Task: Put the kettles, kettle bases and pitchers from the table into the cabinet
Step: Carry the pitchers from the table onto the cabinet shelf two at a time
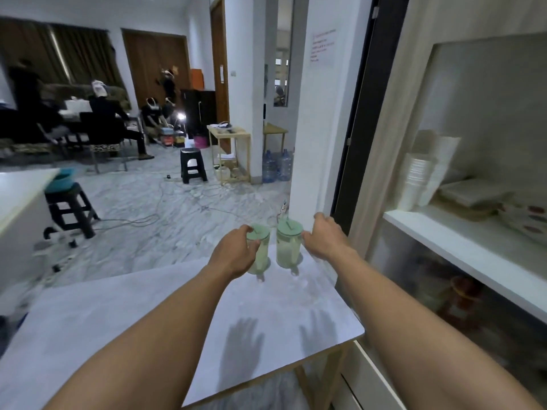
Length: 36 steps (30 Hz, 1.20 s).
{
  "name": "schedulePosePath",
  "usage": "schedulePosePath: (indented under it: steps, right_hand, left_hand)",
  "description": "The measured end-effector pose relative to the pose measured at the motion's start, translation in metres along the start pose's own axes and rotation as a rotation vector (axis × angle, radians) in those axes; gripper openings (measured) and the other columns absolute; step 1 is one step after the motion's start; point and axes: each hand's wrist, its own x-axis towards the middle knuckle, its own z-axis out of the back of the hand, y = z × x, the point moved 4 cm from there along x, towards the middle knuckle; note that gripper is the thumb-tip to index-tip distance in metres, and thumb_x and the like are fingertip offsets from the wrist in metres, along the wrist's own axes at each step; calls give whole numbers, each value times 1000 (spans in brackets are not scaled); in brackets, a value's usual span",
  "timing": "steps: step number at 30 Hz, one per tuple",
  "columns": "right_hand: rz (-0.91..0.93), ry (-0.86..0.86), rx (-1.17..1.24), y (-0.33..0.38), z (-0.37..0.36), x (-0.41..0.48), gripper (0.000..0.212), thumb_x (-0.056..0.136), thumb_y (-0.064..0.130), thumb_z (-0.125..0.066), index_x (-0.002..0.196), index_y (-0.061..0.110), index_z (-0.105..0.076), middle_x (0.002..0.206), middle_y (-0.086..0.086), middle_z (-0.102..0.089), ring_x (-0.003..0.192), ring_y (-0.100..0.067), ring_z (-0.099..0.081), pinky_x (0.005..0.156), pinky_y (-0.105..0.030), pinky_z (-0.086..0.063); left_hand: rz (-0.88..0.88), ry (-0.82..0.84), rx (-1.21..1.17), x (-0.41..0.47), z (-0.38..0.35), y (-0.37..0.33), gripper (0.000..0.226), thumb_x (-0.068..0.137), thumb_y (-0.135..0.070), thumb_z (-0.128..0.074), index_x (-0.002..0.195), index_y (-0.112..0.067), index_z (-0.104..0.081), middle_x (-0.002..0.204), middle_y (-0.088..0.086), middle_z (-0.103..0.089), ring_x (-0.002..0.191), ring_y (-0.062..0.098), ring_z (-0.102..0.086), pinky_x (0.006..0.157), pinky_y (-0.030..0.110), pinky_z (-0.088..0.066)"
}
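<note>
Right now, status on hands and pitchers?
Left hand grips left pitcher. Right hand against right pitcher, grip unclear. Both upright on table, far edge. At right, cabinet shelf holds stacked containers.

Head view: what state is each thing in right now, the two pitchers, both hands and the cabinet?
left pitcher: upright on the table, lid on, gripped by the left hand.
right pitcher: upright, lid on, standing on the table.
left hand: fingers curled round the left pitcher.
right hand: at the right pitcher's side; grip unclear.
cabinet: open, white containers on its shelf.
</note>
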Motion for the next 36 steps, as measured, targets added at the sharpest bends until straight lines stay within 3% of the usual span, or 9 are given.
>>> schedulePosePath:
  steps: [5,8,13,19,25,30,36]
  right_hand:
    - [-16,72,72,-23,-45,76,60,98,30,-49,150,7,-32,148,-17,-45,133,-38,-46,102,-45,-44]
    - [-19,123,79,-39,-81,119,53,99,32,-50,143,4,-40,144,-18,-49,130,-38,-48,98,-42,-43]
    - [-91,216,163,-73,-145,165,63,98,35,-56,149,7,-33,147,-17,-47,133,-37,-48,104,-43,-44]
    - [-192,237,274,-98,-200,199,53,97,38,-58,139,8,-45,133,-15,-59,119,-35,-58,79,-33,-42]
    - [-200,241,488,-102,-228,216,40,96,41,-60,123,12,-61,113,-8,-67,107,-30,-62,78,-30,-41]
    - [-205,322,697,-98,-242,219,29,98,35,-61,120,17,-58,114,-2,-65,106,-22,-61,88,-33,-45]
    - [-195,330,750,-103,-243,215,30,99,35,-60,124,18,-56,118,1,-65,109,-20,-61,97,-37,-47]
  left_hand:
    - [78,60,10,57,-56,28,52,99,-41,-49,143,-15,-43,139,11,-56,127,29,-53,101,41,-46]
    - [123,113,26,88,-100,47,52,99,-41,-49,143,-14,-42,139,11,-55,125,30,-53,100,42,-46]
    - [318,72,-137,121,-156,78,60,96,-42,-55,145,-12,-38,140,15,-53,125,33,-54,100,42,-46]
    - [586,52,-430,146,-205,106,66,87,-41,-69,141,-15,-41,132,9,-59,115,30,-61,92,36,-47]
    - [607,-27,-490,161,-225,116,44,88,-39,-69,123,-14,-60,114,2,-66,106,24,-62,88,31,-47]
    - [611,-18,-544,174,-232,117,33,91,-36,-65,117,-16,-59,112,2,-66,103,25,-62,89,36,-49]
    - [568,-36,-561,178,-230,116,33,93,-37,-62,118,-15,-61,111,3,-67,103,25,-62,90,37,-51]
